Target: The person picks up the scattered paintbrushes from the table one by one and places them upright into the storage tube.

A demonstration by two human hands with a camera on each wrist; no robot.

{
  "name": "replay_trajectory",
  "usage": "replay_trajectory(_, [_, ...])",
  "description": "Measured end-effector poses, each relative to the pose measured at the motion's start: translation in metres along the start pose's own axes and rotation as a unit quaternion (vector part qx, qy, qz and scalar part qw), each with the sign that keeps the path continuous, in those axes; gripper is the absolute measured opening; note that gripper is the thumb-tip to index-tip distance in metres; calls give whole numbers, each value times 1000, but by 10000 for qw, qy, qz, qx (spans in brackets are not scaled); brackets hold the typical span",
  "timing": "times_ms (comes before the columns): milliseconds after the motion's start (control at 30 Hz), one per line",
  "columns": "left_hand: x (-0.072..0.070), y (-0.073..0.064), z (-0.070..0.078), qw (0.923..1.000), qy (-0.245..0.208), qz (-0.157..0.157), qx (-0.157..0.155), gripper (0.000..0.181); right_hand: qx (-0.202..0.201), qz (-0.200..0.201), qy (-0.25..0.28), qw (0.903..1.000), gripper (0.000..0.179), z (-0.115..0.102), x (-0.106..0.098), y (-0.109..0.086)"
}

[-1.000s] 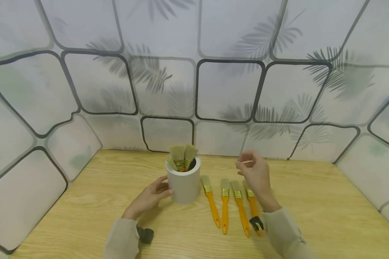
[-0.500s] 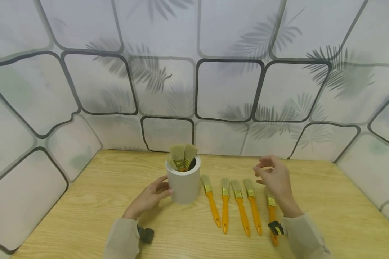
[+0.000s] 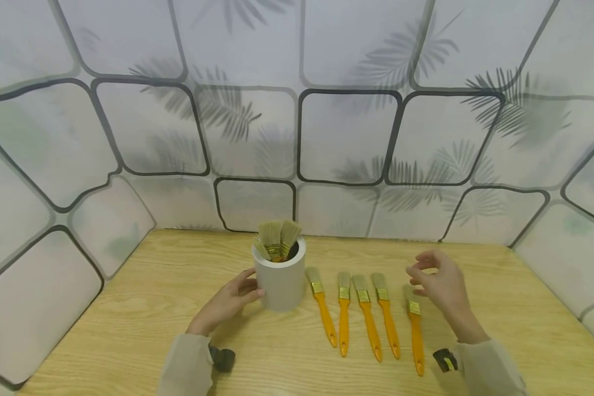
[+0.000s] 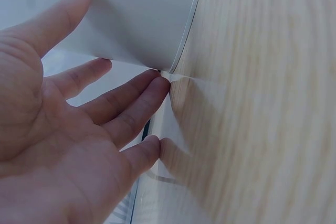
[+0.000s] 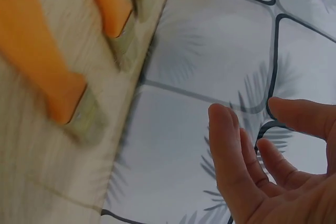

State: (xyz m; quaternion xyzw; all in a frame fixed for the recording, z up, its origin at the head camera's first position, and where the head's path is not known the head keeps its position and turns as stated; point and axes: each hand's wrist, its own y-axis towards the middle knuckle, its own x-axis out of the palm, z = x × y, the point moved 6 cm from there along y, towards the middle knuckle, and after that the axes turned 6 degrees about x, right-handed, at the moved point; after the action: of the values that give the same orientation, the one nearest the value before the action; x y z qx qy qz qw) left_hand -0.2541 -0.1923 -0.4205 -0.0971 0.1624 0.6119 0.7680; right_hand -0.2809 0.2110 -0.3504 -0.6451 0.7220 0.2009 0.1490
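Beside a white cylindrical cup (image 3: 279,286), my left hand (image 3: 221,303) touches its left side with thumb and fingertips. In the left wrist view, the fingers (image 4: 126,98) are fairly straight and spread against the cup wall (image 4: 139,14). Bristle-up paintbrushes (image 3: 277,239) stand in the cup. My right hand (image 3: 443,289) hovers over the table at the right, its fingers loosely bent and holding nothing. Nearest to it lies a paintbrush (image 3: 416,341) with an orange handle. The right wrist view shows a gap between thumb and fingers (image 5: 231,161).
Several more orange-handled paintbrushes (image 3: 344,324) lie in a row between the cup and the right hand, bristles towards the back. The wooden table (image 3: 119,352) meets a patterned wall covering (image 3: 346,137) at the back and both sides. Dark wrist straps show at both sleeves.
My right hand has moved to the right across the row of brushes, uncovering the rightmost ones. The left hand and the cup have stayed in place.
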Motion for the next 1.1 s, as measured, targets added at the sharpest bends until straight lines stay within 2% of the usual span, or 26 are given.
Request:
replay_trajectory(233, [2, 2, -1, 10000, -23, -14, 16, 71, 133, -202, -216, 9995, 40, 20, -12, -3])
replay_trajectory(433, [1, 0, 0, 10000, -74, -2, 15, 71, 437, -475, -347, 9973, 45, 32, -15, -5])
replay_trajectory(633, [1, 0, 0, 10000, -55, -12, 16, 71, 826, -920, -357, 9917, 48, 46, -11, -6])
replay_trajectory(867, [2, 2, 0, 10000, -69, 4, 5, 71, 1200, -1211, -296, 9849, 52, 64, -5, -8])
replay_trajectory(1100, [1, 0, 0, 10000, -41, -31, 34, 71, 1362, -1636, -219, 9768, 57, 73, 2, -9])
